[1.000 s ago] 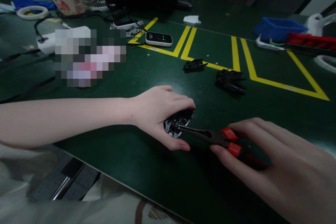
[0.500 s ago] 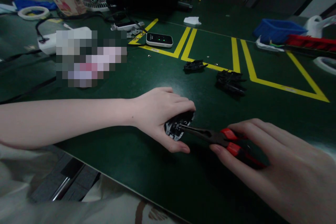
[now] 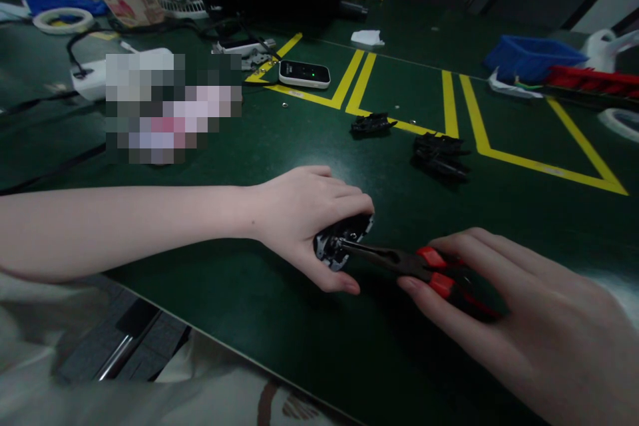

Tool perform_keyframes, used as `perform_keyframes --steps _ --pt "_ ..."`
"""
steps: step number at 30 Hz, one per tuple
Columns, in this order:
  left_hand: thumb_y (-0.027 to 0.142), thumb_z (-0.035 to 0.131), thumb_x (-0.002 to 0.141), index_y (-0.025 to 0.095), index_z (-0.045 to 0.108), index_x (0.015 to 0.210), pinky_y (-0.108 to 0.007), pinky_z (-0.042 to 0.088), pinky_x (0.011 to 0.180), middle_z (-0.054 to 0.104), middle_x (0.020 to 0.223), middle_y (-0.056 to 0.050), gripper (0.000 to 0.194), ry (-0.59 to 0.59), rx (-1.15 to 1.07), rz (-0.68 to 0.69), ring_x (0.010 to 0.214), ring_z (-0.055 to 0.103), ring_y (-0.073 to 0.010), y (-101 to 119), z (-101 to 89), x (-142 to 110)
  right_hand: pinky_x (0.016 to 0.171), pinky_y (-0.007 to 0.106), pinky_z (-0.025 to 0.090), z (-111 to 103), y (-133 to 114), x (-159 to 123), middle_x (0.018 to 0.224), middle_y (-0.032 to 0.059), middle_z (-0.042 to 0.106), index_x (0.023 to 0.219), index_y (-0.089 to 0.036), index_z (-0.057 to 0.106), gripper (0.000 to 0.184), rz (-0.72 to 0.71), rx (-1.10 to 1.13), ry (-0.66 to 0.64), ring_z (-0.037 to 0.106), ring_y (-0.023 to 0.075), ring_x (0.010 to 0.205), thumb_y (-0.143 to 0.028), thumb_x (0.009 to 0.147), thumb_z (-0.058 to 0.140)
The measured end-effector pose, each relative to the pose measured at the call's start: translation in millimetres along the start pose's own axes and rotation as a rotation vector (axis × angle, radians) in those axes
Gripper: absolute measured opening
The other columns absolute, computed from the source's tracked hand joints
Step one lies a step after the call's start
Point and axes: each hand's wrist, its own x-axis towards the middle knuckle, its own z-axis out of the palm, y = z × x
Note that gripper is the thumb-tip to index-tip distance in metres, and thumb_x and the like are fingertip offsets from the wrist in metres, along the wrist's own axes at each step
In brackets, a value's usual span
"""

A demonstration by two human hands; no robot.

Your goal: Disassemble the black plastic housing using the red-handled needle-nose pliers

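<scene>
My left hand (image 3: 304, 216) is wrapped round a small round black part with a pale inner face (image 3: 333, 246), held on edge just above the green table (image 3: 279, 319). My right hand (image 3: 504, 306) grips red-and-black needle-nose pliers (image 3: 399, 261) by the handles. The pliers' thin jaws reach left into the open face of the part. Most of the handles are hidden under my fingers.
Two more black parts (image 3: 372, 124) (image 3: 439, 154) lie further back near yellow tape lines (image 3: 449, 106). A white-edged device with green lights (image 3: 304, 73), cables and a power strip (image 3: 87, 76) sit at back left. A blue bin (image 3: 529, 56) and a red tray (image 3: 594, 78) stand at back right.
Both hands stay almost in place; the part and the pliers' tip have shifted very slightly down and to the right. The view has moved a little.
</scene>
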Motion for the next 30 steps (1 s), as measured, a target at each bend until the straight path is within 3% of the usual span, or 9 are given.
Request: perform_keyframes --steps 11,21,30 --pt "0.082 0.051 0.085 0.017 0.064 0.106 -0.038 0.041 0.075 0.078 0.094 -0.008 0.069 -0.001 -0.042 0.000 0.081 0.072 -0.0256 -1 -0.3 0 0.047 0.034 0.045 -2 -3 2 0.077 0.0077 0.066 0.089 -0.022 0.057 0.037 -0.132 -0.154 0.030 0.061 0.0215 0.058 -0.053 0.104 0.044" --pt "0.081 0.048 0.088 0.015 0.067 0.104 -0.038 0.041 0.075 0.076 0.089 -0.007 0.071 0.007 -0.113 -0.013 0.081 0.072 -0.0256 -3 -0.5 1 0.049 0.031 0.042 10 2 4 0.073 0.0044 0.060 0.087 -0.021 0.055 0.041 -0.174 -0.199 0.043 0.059 0.0190 0.056 -0.055 0.106 0.040" --pt "0.075 0.059 0.086 0.015 0.065 0.107 -0.037 0.044 0.076 0.077 0.095 -0.006 0.064 0.036 -0.115 0.008 0.083 0.072 -0.0244 -6 -0.8 0 0.044 0.030 0.045 18 5 7 0.070 0.0030 0.061 0.085 -0.025 0.055 0.042 -0.135 -0.047 0.003 0.061 0.0181 0.054 -0.059 0.105 0.041"
